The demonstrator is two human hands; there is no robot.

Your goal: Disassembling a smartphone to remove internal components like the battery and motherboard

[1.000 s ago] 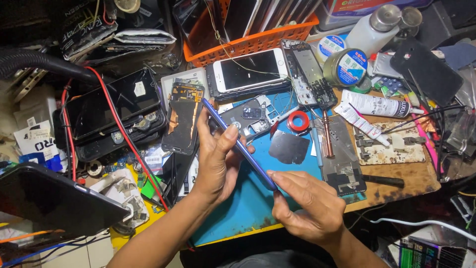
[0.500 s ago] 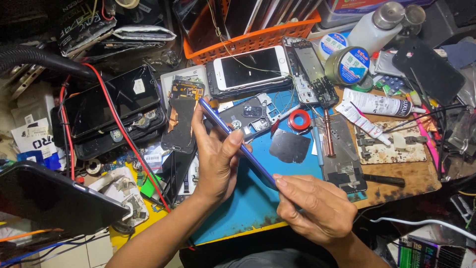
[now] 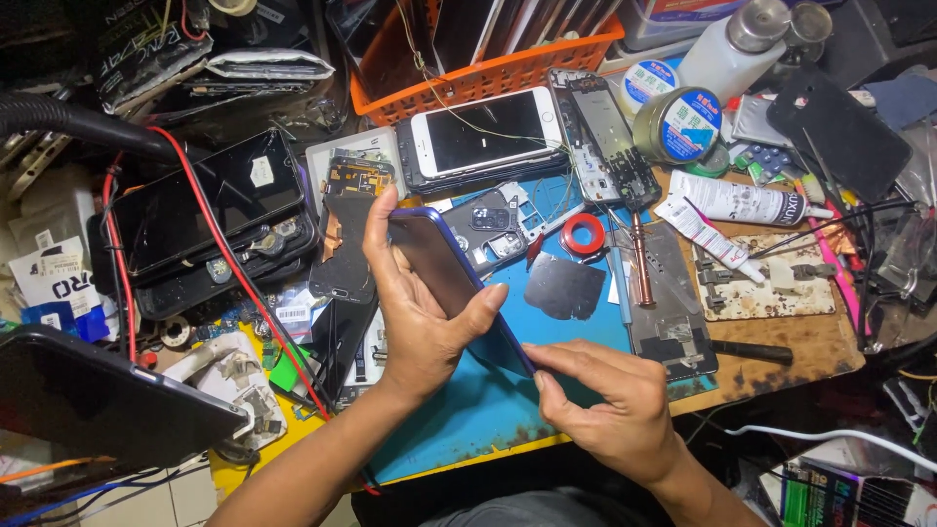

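My left hand grips a blue-framed phone held up on edge over a blue work mat, fingers on its top end and thumb across its side. My right hand pinches the phone's lower corner between thumb and fingertips. The phone's dark face is tilted toward me. Whether a small pick sits in the right fingers cannot be seen.
A white phone lies in front of an orange basket. An opened phone body, red tape ring, metal plate, glue tube, tape roll and stacked dark phones crowd the bench. A dark tablet sits at left.
The phone has turned from nearly edge-on to showing its dark face. My left thumb has shifted across its side and my right hand has moved up to its lower corner.
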